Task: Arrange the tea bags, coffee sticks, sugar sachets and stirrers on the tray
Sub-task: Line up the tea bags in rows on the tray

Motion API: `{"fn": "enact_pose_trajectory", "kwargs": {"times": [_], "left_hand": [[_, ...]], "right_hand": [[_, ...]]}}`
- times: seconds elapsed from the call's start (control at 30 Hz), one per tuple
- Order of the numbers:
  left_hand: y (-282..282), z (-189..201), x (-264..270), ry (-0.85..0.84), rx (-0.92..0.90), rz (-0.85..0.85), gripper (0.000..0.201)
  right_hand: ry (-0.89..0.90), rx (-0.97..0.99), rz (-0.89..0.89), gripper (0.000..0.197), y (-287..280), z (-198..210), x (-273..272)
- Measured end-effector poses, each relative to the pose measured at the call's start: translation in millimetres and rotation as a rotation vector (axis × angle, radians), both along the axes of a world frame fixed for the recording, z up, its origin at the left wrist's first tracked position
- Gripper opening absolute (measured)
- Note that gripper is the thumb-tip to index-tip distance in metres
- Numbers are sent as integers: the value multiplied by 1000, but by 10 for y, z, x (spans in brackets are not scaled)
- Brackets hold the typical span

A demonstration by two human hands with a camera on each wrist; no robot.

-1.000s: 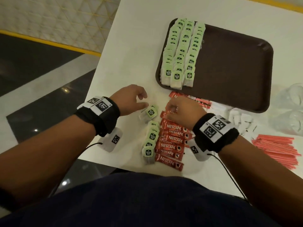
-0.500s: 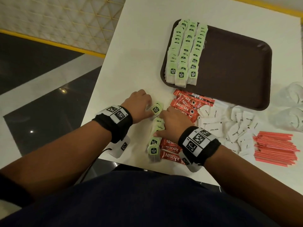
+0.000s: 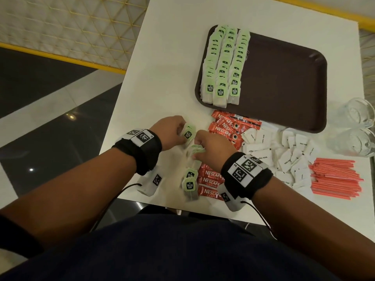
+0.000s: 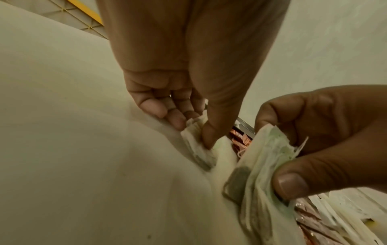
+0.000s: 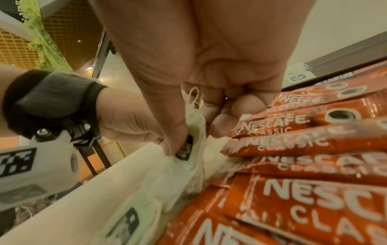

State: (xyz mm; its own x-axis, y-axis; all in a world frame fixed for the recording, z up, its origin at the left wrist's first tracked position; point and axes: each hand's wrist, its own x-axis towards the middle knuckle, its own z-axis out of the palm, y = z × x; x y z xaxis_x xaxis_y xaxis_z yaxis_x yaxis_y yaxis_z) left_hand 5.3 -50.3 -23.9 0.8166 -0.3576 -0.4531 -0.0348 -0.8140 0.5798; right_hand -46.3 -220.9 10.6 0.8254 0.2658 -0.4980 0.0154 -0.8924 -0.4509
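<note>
A brown tray [image 3: 284, 63] lies at the far middle of the white table, with three rows of green-tagged tea bags [image 3: 225, 63] along its left side. My left hand [image 3: 181, 131] pinches one tea bag [image 3: 188, 134] between thumb and fingers [image 4: 178, 122]. Close beside it, my right hand [image 3: 197, 151] grips a small bundle of tea bags [image 4: 268, 157], the thumb [image 5: 173, 142] pressing on a tag. More tea bags [image 3: 189, 180] lie in a line near the front edge. Red coffee sticks [image 3: 229, 128] lie right of them, partly under my right wrist.
White sugar sachets [image 3: 284, 157] are scattered right of the coffee sticks. A heap of red stirrers [image 3: 334, 179] lies at the right front. Two clear glasses [image 3: 359, 128] stand at the right edge. The tray's right part is bare.
My right hand left the coffee sticks, moved left to the line of tea bags and gathered a few. My left hand picked up a tea bag and closed in beside the right.
</note>
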Motion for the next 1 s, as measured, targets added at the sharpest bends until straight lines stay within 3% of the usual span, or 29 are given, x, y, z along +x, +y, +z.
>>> {"fn": "enact_pose_trajectory", "kwargs": {"times": [0.07, 0.3, 0.43, 0.67, 0.73, 0.83, 1.0], "left_hand": [[24, -14, 23, 2, 10, 0, 18], [56, 164, 161, 44, -180, 122, 27], [-92, 443, 226, 330, -569, 224, 18], [-326, 652, 444, 606, -885, 470, 22], [-398, 667, 503, 657, -930, 465, 33], [-487, 644, 577, 618, -970, 360, 25], [-592, 567, 686, 536, -1025, 301, 50]], "right_hand": [[-1, 60, -42, 25, -37, 23, 30], [1, 248, -91, 26, -172, 264, 276], [-46, 285, -90, 31, -242, 469, 488], [-145, 325, -152, 35, -417, 577, 873], [-193, 332, -155, 34, -462, 568, 968], [-246, 395, -189, 32, -538, 524, 1082], [-272, 510, -379, 38, -696, 428, 1170]]}}
